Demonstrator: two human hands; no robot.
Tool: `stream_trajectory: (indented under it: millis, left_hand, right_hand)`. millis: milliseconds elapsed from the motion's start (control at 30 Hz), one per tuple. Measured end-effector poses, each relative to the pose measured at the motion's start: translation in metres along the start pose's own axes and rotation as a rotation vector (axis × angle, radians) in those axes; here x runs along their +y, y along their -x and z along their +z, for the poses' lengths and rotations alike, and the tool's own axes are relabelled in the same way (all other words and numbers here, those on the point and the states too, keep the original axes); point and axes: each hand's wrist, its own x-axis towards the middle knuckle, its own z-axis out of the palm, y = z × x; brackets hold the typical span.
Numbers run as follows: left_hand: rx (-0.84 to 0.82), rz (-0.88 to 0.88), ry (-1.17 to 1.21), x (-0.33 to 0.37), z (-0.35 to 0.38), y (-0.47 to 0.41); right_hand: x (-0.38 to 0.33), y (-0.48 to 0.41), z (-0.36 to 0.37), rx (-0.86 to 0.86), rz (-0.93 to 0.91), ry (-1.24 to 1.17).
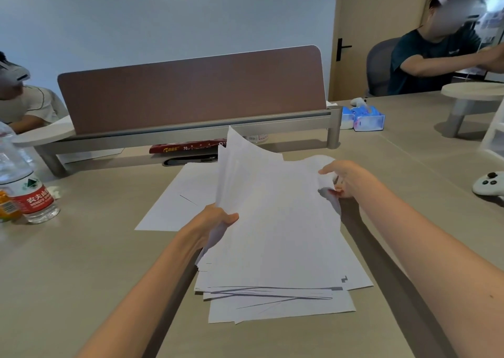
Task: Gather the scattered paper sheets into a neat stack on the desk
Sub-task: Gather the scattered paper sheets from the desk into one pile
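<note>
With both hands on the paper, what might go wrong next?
The left hand grips the lifted white paper sheets near one edge; they curl and might slip or crease. The fanned white sheets on the beige desk lie skewed, so the stack may end uneven. One flat white sheet lies further left and might be missed.

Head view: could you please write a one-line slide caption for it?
Left hand and right hand grip loose sheets raised over an uneven pile on the desk.
</note>
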Motion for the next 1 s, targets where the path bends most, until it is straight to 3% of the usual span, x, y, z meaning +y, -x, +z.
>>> stream_trajectory:
  millis: [267,367,567,833,1000]
  left_hand:
    - [0.005,0.008,0.038,-0.001,0.002,0.005]
    - [0.012,0.031,0.109,-0.004,-0.001,0.010]
    - [-0.108,0.028,0.303,-0.004,-0.007,0.017]
    - [-0.067,0.015,0.241,0.000,0.001,0.021]
    - [-0.001,0.041,0.234,0.000,0.004,0.020]
  right_hand:
    - [0.036,0.000,-0.002,0.143,-0.170,0.219]
    - [0.045,-0.001,-0.014,0.138,-0.262,0.192]
    - [0.046,0.006,-0.055,0.004,-0.258,0.238]
    - [0.053,0.019,-0.056,-0.212,-0.197,0.395]
    - [0.055,0.028,-0.026,-0.301,-0.235,0.317]
